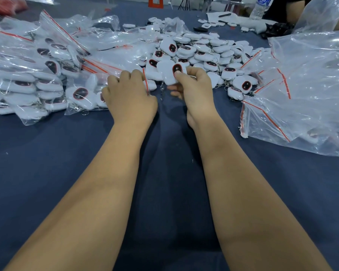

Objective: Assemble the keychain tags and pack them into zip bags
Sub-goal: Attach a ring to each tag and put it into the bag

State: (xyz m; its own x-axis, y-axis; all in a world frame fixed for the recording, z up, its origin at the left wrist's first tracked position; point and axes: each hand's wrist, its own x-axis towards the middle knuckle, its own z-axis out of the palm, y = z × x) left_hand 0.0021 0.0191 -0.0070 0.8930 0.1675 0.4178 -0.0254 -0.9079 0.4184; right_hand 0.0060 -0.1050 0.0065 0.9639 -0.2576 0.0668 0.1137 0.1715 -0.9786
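My right hand (pixel 194 89) pinches a white keychain tag (pixel 169 73) with a dark oval face ringed in red; its metal chain (pixel 161 90) dangles below. My left hand (pixel 128 94) grips the red-striped mouth of a clear zip bag (pixel 114 75), just left of the tag. Behind both hands lies a big heap of loose white tags (pixel 204 53). Filled zip bags (pixel 37 79) are piled at the left.
Empty zip bags (pixel 305 98) with red seal lines are heaped at the right. A dark blue cloth (pixel 47 163) covers the table. Far back right stand a water bottle (pixel 260 6) and another person's arm (pixel 294 8).
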